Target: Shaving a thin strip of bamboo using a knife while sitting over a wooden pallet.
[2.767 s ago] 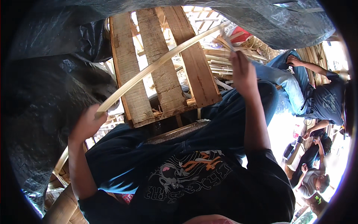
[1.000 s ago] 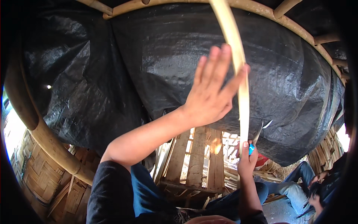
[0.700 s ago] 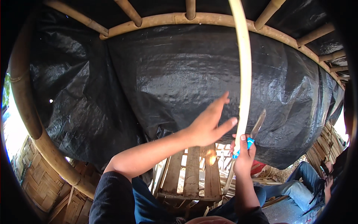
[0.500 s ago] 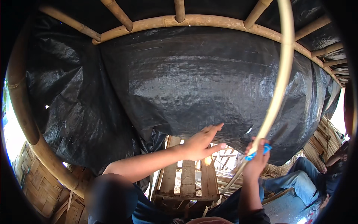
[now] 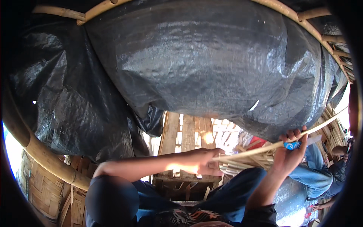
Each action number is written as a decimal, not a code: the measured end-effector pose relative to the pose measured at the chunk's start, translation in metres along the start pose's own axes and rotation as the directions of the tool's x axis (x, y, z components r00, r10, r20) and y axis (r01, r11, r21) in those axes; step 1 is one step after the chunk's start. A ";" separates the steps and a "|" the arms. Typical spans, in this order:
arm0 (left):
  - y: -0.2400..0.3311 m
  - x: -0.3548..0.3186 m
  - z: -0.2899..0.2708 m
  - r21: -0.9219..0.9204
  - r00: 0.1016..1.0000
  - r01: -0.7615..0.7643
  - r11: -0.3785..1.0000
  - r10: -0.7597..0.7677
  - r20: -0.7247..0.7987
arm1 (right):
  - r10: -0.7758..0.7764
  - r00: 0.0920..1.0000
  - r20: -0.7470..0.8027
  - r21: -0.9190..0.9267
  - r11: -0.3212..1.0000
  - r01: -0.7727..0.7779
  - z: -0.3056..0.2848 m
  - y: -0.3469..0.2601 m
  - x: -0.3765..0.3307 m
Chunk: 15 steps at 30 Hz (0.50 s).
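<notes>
The left hand (image 5: 202, 160) pinches the near end of a long bamboo strip (image 5: 261, 149), its grip pressed together around it. The strip's long axis rises rightward from this hand, passing through the closed right hand (image 5: 289, 153), which also grips a blue-handled knife (image 5: 298, 143) (blade pointing right). A wooden pallet (image 5: 187, 132) stands behind the left hand.

Bamboo craft workshop: bamboo-pole frame (image 5: 41, 159), black tarpaulin roof (image 5: 196, 64), woven bamboo walls (image 5: 41, 189).

Tarp (image 5: 211, 68) glossy black. Bamboo strip (image 5: 264, 148) pale yellow. Knife handle (image 5: 292, 145) bright blue. Pallet (image 5: 188, 132) light brown wood. Woven wall (image 5: 43, 189) tan, checker weave. Trousers (image 5: 230, 189) dark blue.
</notes>
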<state>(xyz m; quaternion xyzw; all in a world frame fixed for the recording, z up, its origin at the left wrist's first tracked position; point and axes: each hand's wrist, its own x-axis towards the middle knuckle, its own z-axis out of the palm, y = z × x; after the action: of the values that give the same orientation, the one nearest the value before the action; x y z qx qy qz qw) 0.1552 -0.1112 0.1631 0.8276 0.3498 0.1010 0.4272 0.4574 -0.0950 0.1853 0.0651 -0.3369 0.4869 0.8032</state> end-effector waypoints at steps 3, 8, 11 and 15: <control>0.020 -0.040 -0.013 0.028 0.955 0.297 0.955 -0.296 -0.017 | 0.116 0.991 -0.069 0.148 0.984 -0.105 0.024 0.030 -0.016; 0.036 -0.132 -0.004 0.001 0.862 0.472 0.882 -0.461 -0.209 | 0.353 0.910 -0.217 -0.086 0.922 -0.378 0.058 0.089 -0.049; 0.035 -0.174 -0.012 -0.159 0.736 0.677 0.718 -0.657 0.164 | 0.470 0.855 -0.221 -0.235 0.825 -0.514 0.044 0.117 -0.077; 0.027 -0.214 -0.014 -0.208 0.820 0.569 0.795 -0.533 0.209 | 0.623 0.771 -0.131 -0.152 0.756 -0.637 0.072 0.143 -0.153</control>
<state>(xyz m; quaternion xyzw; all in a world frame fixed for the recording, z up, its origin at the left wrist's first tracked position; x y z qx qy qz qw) 0.0047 -0.2556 0.2210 0.6308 0.5287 -0.0410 0.5664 0.2594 -0.1653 0.1163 -0.1455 -0.3541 0.6968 0.6065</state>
